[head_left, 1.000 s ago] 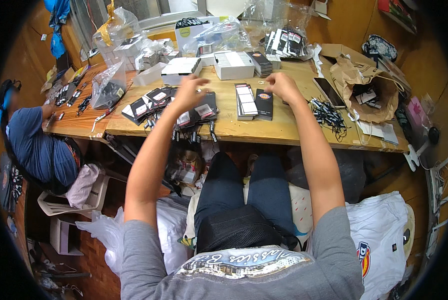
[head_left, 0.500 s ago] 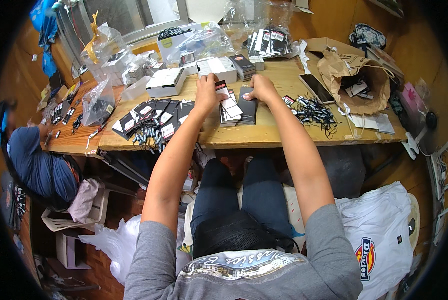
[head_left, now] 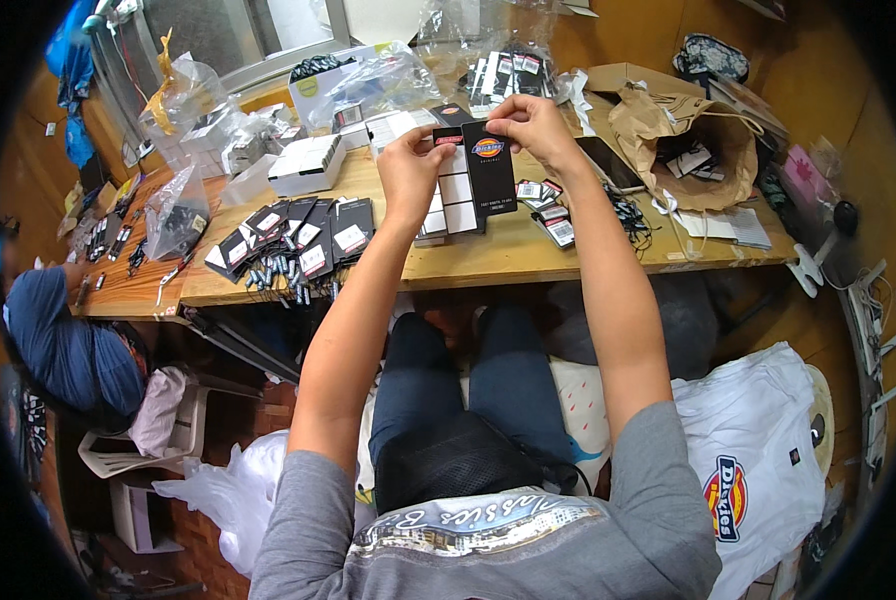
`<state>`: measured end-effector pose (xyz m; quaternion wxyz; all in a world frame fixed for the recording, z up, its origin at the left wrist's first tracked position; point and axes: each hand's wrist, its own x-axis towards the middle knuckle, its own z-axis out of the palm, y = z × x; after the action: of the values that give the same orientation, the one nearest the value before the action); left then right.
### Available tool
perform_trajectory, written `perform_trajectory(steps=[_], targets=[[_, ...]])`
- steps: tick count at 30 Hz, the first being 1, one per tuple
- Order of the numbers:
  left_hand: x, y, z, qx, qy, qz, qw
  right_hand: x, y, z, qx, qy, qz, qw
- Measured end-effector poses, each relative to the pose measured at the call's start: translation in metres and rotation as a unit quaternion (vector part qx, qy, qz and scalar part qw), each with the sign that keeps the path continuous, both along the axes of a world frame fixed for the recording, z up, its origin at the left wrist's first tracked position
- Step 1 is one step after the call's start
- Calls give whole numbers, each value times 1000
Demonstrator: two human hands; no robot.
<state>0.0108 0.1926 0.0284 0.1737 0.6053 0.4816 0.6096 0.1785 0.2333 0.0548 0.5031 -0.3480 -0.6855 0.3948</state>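
My left hand [head_left: 409, 172] pinches a hang tag [head_left: 455, 188] with a red strip and white panels near its upper end. From my right hand [head_left: 534, 133] hangs a black hang tag [head_left: 490, 180], gripped at its top edge between thumb and fingers. The two tags are raised over the table, side by side and partly overlapping. Just right of them lie several tags with stickers [head_left: 556, 222] at the edge of a heap of black cords [head_left: 628, 215]. Left of my left forearm a spread of black tags with white labels [head_left: 313, 228] lies on the table, cords toward me.
White boxes of cards [head_left: 306, 165] and clear plastic bags [head_left: 393, 85] stand along the back of the wooden table [head_left: 528, 262]. A brown paper bag [head_left: 683, 160] and a phone [head_left: 608, 163] are at the right. Another person [head_left: 73, 330] sits at the far left.
Both hands have lifted away from the tabletop, raising the tags. The black tag in my right hand is now upright, its front toward me. Stickered tags now lie beside the cord heap.
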Motion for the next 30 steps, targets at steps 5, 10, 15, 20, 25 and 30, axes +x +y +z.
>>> perform_trajectory(steps=[5, 10, 15, 20, 25, 30], targets=[[13, -4, -5, -69, -156, -117, 978, 12, -7, -2, -1, 13, 33, 999], [26, -23, -7, -83, -153, -142, 975, 5, -13, -15, -1, 31, 37, 999], [19, -38, -22, 38, -75, -66, 994, 32, 24, -61, -4, -272, -167, 948], [12, -74, -15, 194, 60, -29, 979, 39, 29, -77, 16, -433, -208, 877], [4, -83, -25, 83, -126, -121, 981, 48, 40, -75, -34, -362, -238, 901], [-2, -81, -35, -40, -227, -109, 967, 58, 25, -64, -93, -122, -182, 971]])
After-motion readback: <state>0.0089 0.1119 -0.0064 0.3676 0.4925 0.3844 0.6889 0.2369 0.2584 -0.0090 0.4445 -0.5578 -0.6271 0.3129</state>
